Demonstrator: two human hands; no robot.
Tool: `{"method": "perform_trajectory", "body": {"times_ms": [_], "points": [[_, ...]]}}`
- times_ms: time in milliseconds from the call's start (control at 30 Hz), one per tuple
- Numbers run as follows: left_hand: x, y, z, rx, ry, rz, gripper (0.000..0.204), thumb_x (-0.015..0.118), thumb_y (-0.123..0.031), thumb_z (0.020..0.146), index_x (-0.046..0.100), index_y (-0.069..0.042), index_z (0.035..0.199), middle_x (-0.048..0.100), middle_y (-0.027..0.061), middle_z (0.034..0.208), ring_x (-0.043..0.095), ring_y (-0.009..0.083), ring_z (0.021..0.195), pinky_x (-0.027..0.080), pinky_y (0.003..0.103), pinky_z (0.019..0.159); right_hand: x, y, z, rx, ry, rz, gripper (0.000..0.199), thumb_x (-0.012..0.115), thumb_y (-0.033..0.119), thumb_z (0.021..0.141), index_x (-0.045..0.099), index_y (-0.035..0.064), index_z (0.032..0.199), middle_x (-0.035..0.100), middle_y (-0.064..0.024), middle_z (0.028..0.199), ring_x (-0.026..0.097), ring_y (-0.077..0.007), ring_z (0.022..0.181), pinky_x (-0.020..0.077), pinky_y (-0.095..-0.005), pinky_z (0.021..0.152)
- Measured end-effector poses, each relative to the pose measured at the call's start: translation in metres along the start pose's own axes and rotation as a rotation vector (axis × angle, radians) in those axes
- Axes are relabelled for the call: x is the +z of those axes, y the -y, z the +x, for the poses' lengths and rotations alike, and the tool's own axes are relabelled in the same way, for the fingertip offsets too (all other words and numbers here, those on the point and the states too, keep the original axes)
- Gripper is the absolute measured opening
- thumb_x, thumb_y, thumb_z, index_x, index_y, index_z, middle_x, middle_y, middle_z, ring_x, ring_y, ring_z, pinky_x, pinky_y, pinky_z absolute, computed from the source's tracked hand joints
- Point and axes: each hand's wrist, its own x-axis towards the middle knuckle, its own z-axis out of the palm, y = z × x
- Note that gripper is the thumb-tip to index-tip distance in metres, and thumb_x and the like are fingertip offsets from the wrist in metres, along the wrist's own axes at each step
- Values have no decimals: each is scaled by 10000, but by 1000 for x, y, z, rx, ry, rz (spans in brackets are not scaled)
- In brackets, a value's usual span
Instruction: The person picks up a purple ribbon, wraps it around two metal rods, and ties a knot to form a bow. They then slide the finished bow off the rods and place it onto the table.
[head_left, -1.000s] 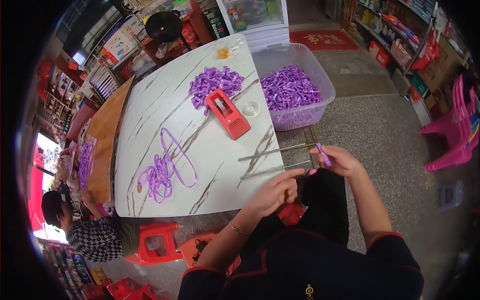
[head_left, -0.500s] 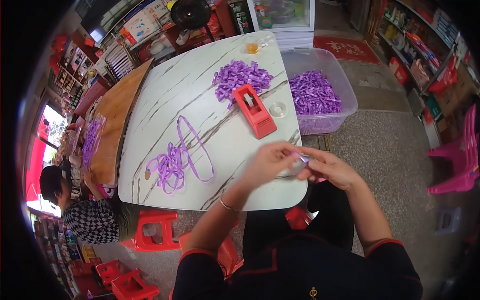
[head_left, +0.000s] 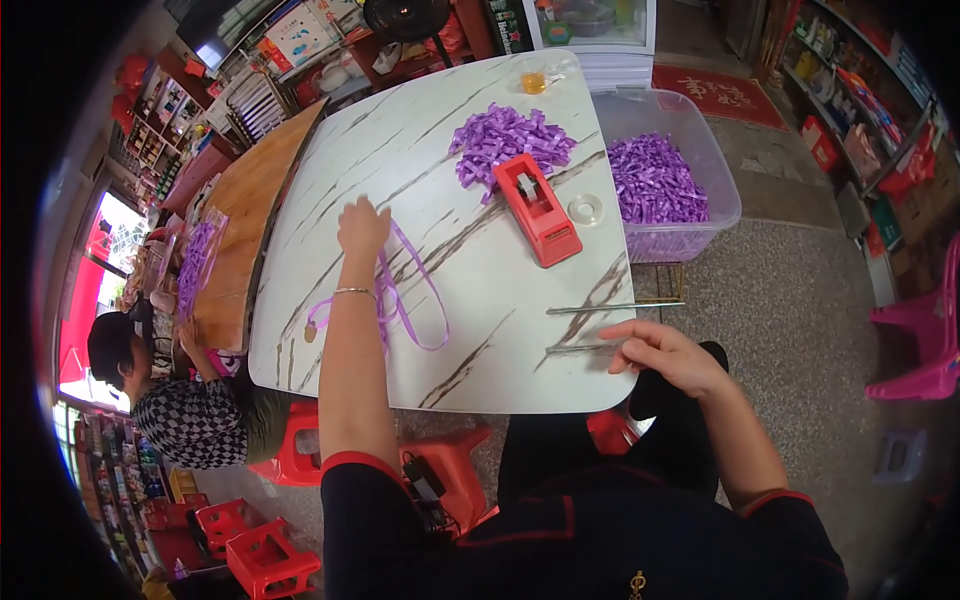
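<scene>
Hands, ribbon and rods at a white, dark-veined table (head_left: 330,175). Left of the frame's center, the left hand (head_left: 363,228) is seen from the back, fingers bent downward; whether they grip anything cannot be told. Directly beside it lies the purple ribbon (head_left: 392,300), narrow, flat and slightly glossy, running down from the hand in a long, slack loop with a rounded lower bend. Its looser coils lie partly hidden behind the left forearm.

Right of center, the right hand (head_left: 665,355) is at the table's edge, its index finger extended and parted from the thumb, the other fingers loosely curled. Two slender gray rods (head_left: 615,308) lie roughly parallel, the upper one projecting past the edge; the lower runs toward the fingers, contact being unclear.

Upper center: a loose heap of short purple strips (head_left: 510,145), folded and shiny, adjoins a red tape dispenser (head_left: 560,240), with a clear ring-shaped roll (head_left: 586,209) at its right. Upper right: a translucent tub (head_left: 735,212) contains many similar strips. Near the table's top corner stands a cup of amber liquid (head_left: 533,83). Left edge: a person in a checkered top (head_left: 190,420) sits at a wooden table (head_left: 250,200).
</scene>
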Motion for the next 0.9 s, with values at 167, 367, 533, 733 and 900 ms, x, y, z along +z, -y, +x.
{"method": "perform_trajectory", "body": {"times_ms": [167, 367, 533, 733, 900], "points": [[31, 19, -29, 3, 39, 105, 234, 563, -250, 797, 589, -43, 903, 587, 143, 910, 556, 335, 890, 465, 431, 732, 7, -5, -6, -2, 37, -11, 298, 452, 183, 913, 520, 44, 1167, 596, -12, 845, 535, -73, 809, 415, -214, 747], [9, -25, -71, 197, 259, -1060, 79, 514, -121, 868, 501, -43, 868, 603, 68, 760, 540, 121, 601, 438, 230, 555, 10, -5, -8, -30, 27, -57, 317, 512, 162, 885, 511, 36, 1175, 598, -27, 918, 533, -80, 857, 413, -231, 767], [-112, -99, -155, 317, 843, -1405, 57, 459, -107, 907, 437, -56, 894, 600, 68, 757, 456, 43, 523, 310, 168, 450, 30, 26, 5, -601, -277, -364, 531, 614, 89, 786, 402, 23, 1268, 457, -99, 1241, 423, -185, 1180, 315, -311, 996], [-174, -119, -188, 423, 1158, -1510, 40, 473, -69, 888, 438, -54, 899, 619, 67, 741, 437, 44, 507, 332, 174, 457, 45, 57, -7, -574, -177, -355, 525, 622, 87, 774, 416, 22, 1253, 508, -75, 1109, 494, -152, 1033, 381, -297, 898], [-183, -125, -197, 502, 1160, -1541, 38, 456, -51, 889, 421, -54, 903, 626, 128, 734, 377, 39, 454, 305, 164, 425, 32, 58, -37, -154, 16, -149, 234, 566, 92, 839, 570, 20, 1062, 561, 0, 788, 530, -72, 701, 430, -220, 606]]}}
